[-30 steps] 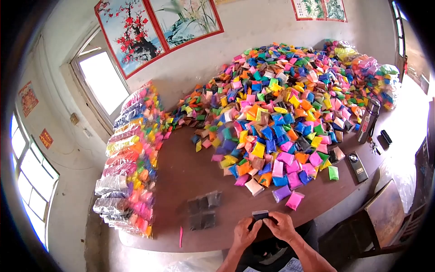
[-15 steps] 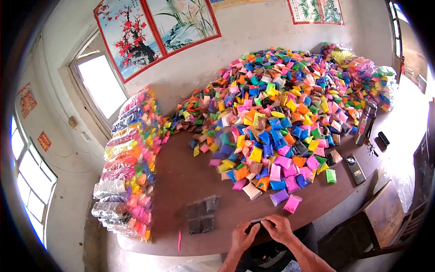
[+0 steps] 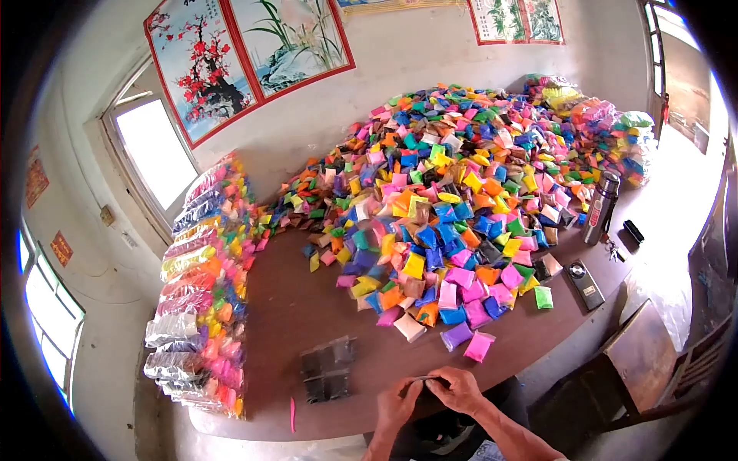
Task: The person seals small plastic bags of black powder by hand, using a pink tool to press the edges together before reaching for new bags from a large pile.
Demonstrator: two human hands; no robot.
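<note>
Brown table by a pale wall, head view. Left hand and right hand pinch a small dark packet between them at the near edge, mostly covered; two-sided grip probably steadies it. Black packets lie flat left of the hands, likely grouped by colour. Colourful heap ahead; gap between heap and black packets leaves moving room.
</note>
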